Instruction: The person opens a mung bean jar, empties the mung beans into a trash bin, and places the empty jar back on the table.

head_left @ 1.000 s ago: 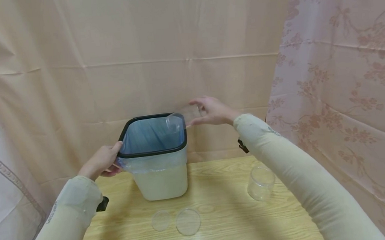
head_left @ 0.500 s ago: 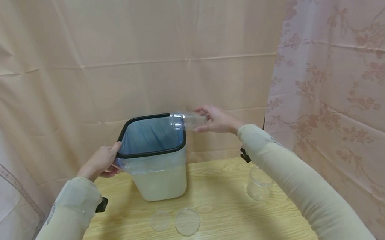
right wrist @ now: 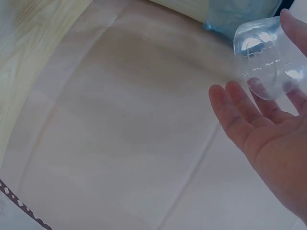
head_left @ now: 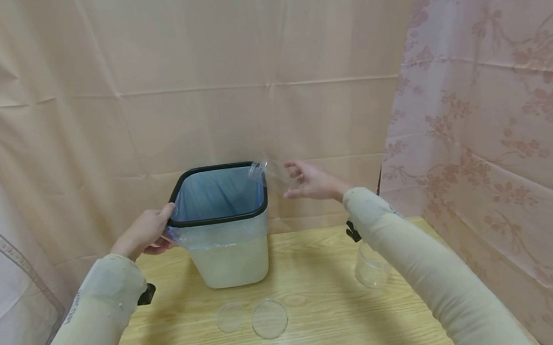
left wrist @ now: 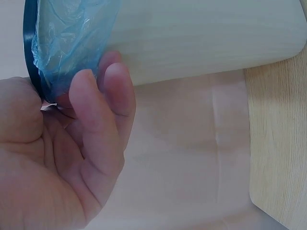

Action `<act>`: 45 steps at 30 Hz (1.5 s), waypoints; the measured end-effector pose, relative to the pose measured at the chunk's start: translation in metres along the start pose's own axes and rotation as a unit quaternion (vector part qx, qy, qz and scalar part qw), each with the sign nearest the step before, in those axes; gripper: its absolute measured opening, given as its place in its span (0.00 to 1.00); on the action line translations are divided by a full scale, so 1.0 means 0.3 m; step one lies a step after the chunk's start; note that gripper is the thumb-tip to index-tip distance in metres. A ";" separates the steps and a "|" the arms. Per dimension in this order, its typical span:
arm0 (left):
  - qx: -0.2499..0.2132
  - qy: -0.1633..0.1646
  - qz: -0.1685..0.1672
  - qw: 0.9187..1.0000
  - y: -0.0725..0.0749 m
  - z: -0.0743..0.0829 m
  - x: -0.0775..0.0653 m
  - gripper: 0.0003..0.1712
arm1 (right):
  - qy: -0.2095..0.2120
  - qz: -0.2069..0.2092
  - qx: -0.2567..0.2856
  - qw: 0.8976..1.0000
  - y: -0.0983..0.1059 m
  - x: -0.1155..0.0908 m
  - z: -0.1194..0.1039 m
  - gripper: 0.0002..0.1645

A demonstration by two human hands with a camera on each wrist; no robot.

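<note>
A pale trash bin point(head_left: 235, 265) with a black rim and a bluish liner bag point(head_left: 210, 196) stands on the table. My left hand point(head_left: 147, 231) grips the bin's rim at its near left corner; in the left wrist view the fingers point(left wrist: 93, 110) curl below the rim beside the liner. My right hand point(head_left: 313, 180) holds a clear plastic jar point(head_left: 271, 173) on its side. One end of the jar reaches over the bin's right rim. In the right wrist view the jar point(right wrist: 259, 57) lies between thumb and fingers; part of it is cut off by the frame's edge.
A second clear jar point(head_left: 372, 270) stands on the wooden table point(head_left: 321, 310) at the right, partly behind the right forearm. Two clear round lids, a smaller one point(head_left: 230, 317) and a larger one point(head_left: 269, 319), lie in front of the bin. Curtains point(head_left: 200, 65) hang behind.
My right hand has lowered slightly and shifted a little right, and the jar it holds has changed its tilt over the bin's rim. My left hand and the bin stay put.
</note>
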State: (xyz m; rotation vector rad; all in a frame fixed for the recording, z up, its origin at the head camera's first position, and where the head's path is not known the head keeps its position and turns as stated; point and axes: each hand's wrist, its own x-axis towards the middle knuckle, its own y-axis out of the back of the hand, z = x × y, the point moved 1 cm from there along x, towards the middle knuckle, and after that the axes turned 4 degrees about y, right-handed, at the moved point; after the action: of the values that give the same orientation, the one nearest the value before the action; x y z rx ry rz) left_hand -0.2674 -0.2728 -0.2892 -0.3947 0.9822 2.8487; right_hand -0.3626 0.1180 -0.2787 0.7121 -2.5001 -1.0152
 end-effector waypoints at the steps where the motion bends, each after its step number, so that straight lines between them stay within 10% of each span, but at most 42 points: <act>1: 0.000 0.001 0.000 1.000 -0.001 0.001 0.001 0.37 | 0.002 -0.002 0.001 1.000 -0.005 -0.001 0.006 0.56; 45: 0.009 -0.005 0.010 1.000 -0.003 -0.003 -0.002 0.39 | -0.008 0.060 0.070 0.996 -0.158 -0.126 0.192 0.57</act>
State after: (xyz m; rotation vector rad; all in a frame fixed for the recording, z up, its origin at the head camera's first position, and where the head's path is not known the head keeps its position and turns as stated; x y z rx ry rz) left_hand -0.2664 -0.2726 -0.2903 -0.3715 1.0159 2.8549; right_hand -0.3447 0.1416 -0.3568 0.5855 -2.6139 -0.8128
